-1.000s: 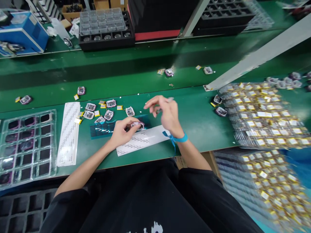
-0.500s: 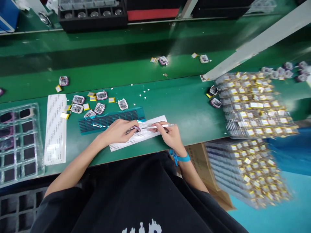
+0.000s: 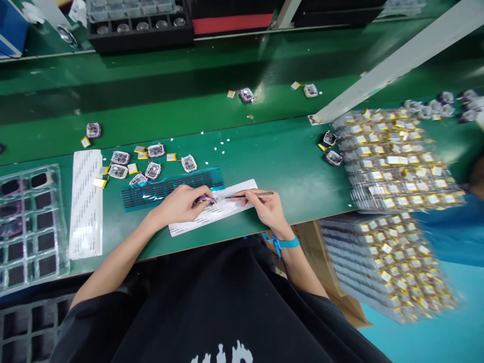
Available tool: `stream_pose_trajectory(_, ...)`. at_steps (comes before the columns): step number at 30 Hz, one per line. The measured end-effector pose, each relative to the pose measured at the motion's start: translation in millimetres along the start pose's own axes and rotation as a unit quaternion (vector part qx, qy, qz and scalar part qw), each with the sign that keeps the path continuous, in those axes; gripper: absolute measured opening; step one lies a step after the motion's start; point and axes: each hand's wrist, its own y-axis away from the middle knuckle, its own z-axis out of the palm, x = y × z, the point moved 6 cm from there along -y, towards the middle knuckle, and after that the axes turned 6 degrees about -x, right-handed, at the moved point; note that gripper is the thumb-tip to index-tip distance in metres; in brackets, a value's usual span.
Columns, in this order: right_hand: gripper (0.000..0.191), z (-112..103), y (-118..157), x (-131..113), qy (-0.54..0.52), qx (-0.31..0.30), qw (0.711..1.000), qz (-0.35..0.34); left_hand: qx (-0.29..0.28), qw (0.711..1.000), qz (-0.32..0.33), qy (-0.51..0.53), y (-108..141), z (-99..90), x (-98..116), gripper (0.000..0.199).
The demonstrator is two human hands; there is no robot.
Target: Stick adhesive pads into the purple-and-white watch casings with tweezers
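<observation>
My left hand (image 3: pixel 185 203) is closed around a small purple-rimmed watch case (image 3: pixel 207 199), with part of it hidden by the fingers. Between the fingertips of my right hand (image 3: pixel 264 205) are slim metal tweezers (image 3: pixel 247 195), pointing left toward the case; a small gap seems to separate the tip from it. Both hands are over a white printed backing sheet (image 3: pixel 227 210). Just behind lies a teal film (image 3: pixel 172 189) with rows of dark strips. Farther back on the left, several open watch cases (image 3: pixel 153 170) rest beside small silver-and-yellow batteries (image 3: pixel 132 168).
At the left are a clear tray (image 3: pixel 56 222) of dark screens and another white printed strip (image 3: pixel 86 201). Tall stacks of clear trays with batteries (image 3: pixel 397 161) stand on the right, near a slanted white post (image 3: pixel 393 60). Part of another person in blue (image 3: pixel 454 237) shows at the right edge.
The tweezers have turned slightly in my right hand and now look dark instead of bright. The left hand still holds the watch case. The whole view has shifted a little.
</observation>
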Motion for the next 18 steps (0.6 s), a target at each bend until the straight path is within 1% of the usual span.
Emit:
stream_pose_trajectory(2, 0.042, -1, 1, -1, -0.014, 0.034, 0.999, 0.001, 0.043, 0.997, -0.033, 0.061, 0, -1.4, -4, 0.019)
stream_pose_trajectory(4, 0.041, 0, 1, -4, -0.035, 0.074, 0.997, 0.000, 0.072, 0.981, -0.069, 0.166, 0, -1.1, -8, 0.022)
stream_pose_trajectory(6, 0.040, 5, 1, -10, -0.064, 0.105, 0.992, 0.001, 0.069, 0.952, -0.092, 0.283, 0, 2.0, -9, 0.027)
stream_pose_trajectory(8, 0.040, 13, -1, -16, -0.091, 0.111, 0.990, 0.004, 0.057, 0.924, -0.102, 0.365, -1, 4.0, -7, 0.034)
stream_pose_trajectory(10, 0.043, 23, -5, -22, -0.107, 0.094, 0.990, 0.002, 0.051, 0.907, -0.108, 0.403, 0, 4.0, -6, 0.041)
stream_pose_trajectory(13, 0.043, 35, -10, -28, -0.113, 0.065, 0.991, -0.015, 0.040, 0.896, -0.110, 0.428, 0, 4.6, -4, 0.046)
stream_pose_trajectory(16, 0.041, 38, -12, -29, -0.107, 0.056, 0.992, -0.033, 0.037, 0.890, -0.111, 0.441, 1, 6.0, -5, 0.049)
stream_pose_trajectory(18, 0.042, 38, -13, -28, -0.097, 0.056, 0.993, -0.032, 0.042, 0.886, -0.114, 0.447, 2, 6.3, -6, 0.050)
